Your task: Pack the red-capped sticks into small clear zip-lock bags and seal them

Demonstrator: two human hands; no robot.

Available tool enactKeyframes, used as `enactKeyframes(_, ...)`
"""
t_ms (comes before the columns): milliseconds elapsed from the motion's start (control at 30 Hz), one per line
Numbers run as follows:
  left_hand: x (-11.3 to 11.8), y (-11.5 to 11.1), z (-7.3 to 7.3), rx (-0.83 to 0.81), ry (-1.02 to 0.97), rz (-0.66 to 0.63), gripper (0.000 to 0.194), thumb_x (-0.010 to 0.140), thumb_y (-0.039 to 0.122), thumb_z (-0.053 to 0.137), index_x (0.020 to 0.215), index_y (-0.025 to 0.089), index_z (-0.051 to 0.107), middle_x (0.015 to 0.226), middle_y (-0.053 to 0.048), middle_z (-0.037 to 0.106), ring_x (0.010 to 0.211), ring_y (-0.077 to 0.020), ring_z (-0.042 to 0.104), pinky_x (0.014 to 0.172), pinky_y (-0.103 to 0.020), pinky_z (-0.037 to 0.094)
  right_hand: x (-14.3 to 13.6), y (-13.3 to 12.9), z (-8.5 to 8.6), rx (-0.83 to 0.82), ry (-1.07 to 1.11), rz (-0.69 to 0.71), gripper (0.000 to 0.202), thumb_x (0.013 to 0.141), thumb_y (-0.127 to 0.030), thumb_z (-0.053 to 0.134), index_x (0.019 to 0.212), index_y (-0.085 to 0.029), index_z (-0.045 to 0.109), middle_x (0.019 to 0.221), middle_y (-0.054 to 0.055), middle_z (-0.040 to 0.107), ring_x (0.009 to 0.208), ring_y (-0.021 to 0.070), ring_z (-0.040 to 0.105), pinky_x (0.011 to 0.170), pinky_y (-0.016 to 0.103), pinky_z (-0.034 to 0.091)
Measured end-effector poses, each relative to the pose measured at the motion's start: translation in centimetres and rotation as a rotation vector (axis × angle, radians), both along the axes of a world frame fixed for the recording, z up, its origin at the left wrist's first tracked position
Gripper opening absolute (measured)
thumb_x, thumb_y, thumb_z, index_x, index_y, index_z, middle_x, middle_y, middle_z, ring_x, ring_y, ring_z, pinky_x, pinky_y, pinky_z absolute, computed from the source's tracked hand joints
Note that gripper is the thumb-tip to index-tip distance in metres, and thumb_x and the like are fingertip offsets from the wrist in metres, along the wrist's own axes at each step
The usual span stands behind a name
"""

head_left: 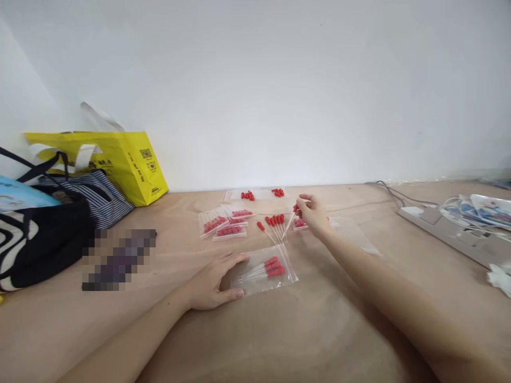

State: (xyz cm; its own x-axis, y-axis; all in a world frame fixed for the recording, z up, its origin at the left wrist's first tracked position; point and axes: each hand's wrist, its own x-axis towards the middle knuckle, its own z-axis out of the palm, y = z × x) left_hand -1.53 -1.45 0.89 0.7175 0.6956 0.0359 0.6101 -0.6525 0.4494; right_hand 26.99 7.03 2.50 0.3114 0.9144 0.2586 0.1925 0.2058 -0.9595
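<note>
A clear zip bag [259, 287] lies flat with several red-bulbed droppers [274, 266] inside it. My left hand [213, 279] rests at the bag's left end, thumb and fingers spread apart and touching its edges. Beyond the bag's open end, my right hand [313, 215] pinches one dropper [288, 224] by its red bulb, the clear stem slanting down to the left. Several loose droppers [275, 220] lie fanned out just left of that stem, bulbs pointing away from me.
Filled zip bags [229, 230] lie behind my left hand, and flat clear bags [355, 236] sit under my right forearm. More red bulbs [247, 196] are by the wall. Left stand a yellow bag [136, 165] and black bag [59, 239]; right, a power strip [443, 234].
</note>
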Motion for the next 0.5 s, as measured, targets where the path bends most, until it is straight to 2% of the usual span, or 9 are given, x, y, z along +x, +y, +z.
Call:
enactKeyframes(67,0.1,0.0,0.3,-0.001,0.011,0.008,0.059,0.078,0.044,0.052,0.130,0.026,0.030,0.135,-0.005,0.036,0.121,-0.0267,0.033,0.100,-0.043,0.029,1.3,-2.2,-0.8,0.050,0.152,0.010,0.035,0.070,-0.044,0.053,0.092,-0.017,0.049,0.058,-0.004,0.054,0.048,0.0086,0.050,0.046,0.021,0.039)
enactKeyframes(233,0.5,-0.3,0.8,-0.002,0.016,0.017,0.058,0.078,0.041,0.054,0.129,0.026,0.031,0.134,-0.005,0.038,0.120,-0.0267,0.035,0.099,-0.043,0.030,2.1,-6.1,-2.5,0.034,0.210,0.058,0.038,0.063,-0.053,0.058,0.075,-0.018,0.050,0.057,-0.003,0.053,0.048,0.0085,0.047,0.047,0.022,0.037)
enactKeyframes(500,0.5,-0.2,0.7,0.010,-0.003,0.011,0.058,0.077,0.040,0.055,0.128,0.026,0.032,0.132,-0.005,0.040,0.119,-0.0271,0.037,0.099,-0.043,0.030,1.1,-6.8,-3.9,-0.049,0.350,0.041,0.038,0.062,-0.053,0.060,0.076,-0.020,0.047,0.061,-0.003,0.054,0.052,0.0102,0.051,0.050,0.023,0.041)
